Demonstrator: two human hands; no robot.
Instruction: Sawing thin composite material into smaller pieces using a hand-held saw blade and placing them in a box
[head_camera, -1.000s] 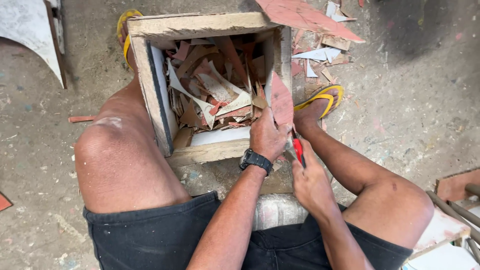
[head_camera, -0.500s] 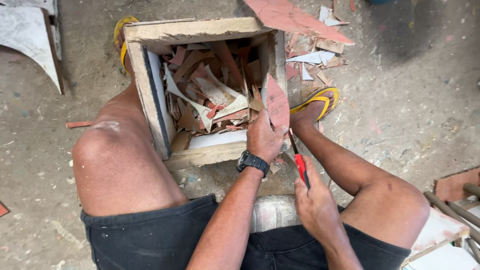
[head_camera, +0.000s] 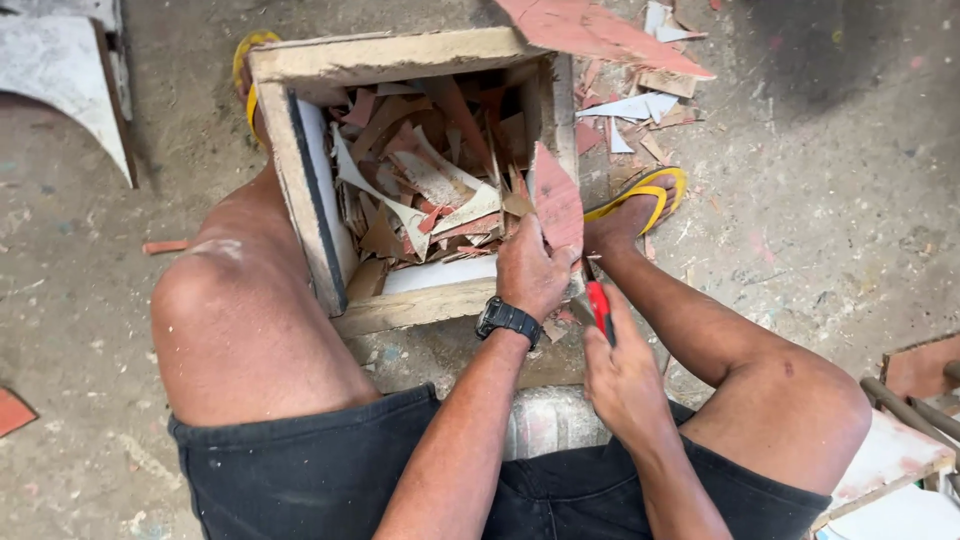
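My left hand (head_camera: 532, 272), with a black wristwatch (head_camera: 508, 320) on the wrist, grips a reddish-brown tile shard (head_camera: 558, 205) upright over the near right corner of a wooden box (head_camera: 385, 60). My right hand (head_camera: 622, 372) holds a red-handled tool (head_camera: 600, 310) just below the shard; its working end is hidden behind my left hand. The box between my knees is filled with several broken reddish and pale tile scraps (head_camera: 425, 185).
I sit on a pale block (head_camera: 550, 420) with bare legs either side of the box, feet in yellow sandals (head_camera: 645, 195). Tile offcuts (head_camera: 640, 105) litter the concrete floor at upper right. A large red tile (head_camera: 590, 30) lies at top; more pieces (head_camera: 915, 370) at right.
My right hand with the red tool has drawn back a little toward me, away from the shard. My left hand keeps the shard at the box corner.
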